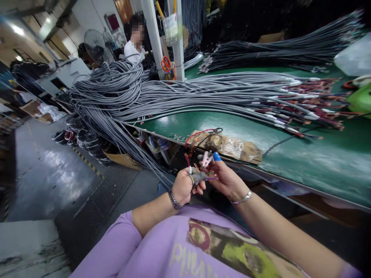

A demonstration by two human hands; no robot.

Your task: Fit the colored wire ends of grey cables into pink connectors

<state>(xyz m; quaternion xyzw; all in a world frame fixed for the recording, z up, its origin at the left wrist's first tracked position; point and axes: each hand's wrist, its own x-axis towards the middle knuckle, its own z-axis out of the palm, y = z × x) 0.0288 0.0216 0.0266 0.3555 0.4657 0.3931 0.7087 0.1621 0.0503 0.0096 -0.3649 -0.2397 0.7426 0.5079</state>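
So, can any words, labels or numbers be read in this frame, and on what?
None can be read for certain.
Purple shirt: pale print lettering, upside down, partly hidden, not legible.
Tag on white post: print too blurred.
Red sign on far wall: too small.

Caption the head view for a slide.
Left hand grips a gray cable end; right hand fingers its wires beside a green bench.

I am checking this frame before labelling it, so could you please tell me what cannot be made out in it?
- Head view: the cable end in the left hand is too small to count its wires.
- Right hand: its fingertips are covered, so their grip is unclear.
- Grey cable bundle: its far loops hang over the table edge.
- The background person is blurred.
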